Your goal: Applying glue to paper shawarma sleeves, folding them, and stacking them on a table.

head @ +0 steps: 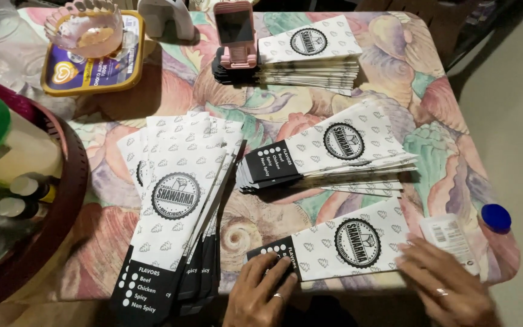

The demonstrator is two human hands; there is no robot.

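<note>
A flat white paper sleeve (346,245) with a round black emblem and a black end lies at the table's near edge. My left hand (260,292) presses its fingers on the sleeve's black end. At the sleeve's other end rests my right hand (449,286), fingers flat against the paper. Neither hand grips anything. A fanned pile of the same sleeves (174,206) spreads to the left, and another stack (334,154) sits just beyond the sleeve.
A third stack of sleeves (313,57) lies at the back beside a pink phone on a stand (235,33). A white bottle with a blue cap (467,233) lies at the right. A yellow tub (92,54) and a brown basket of bottles (31,200) occupy the left.
</note>
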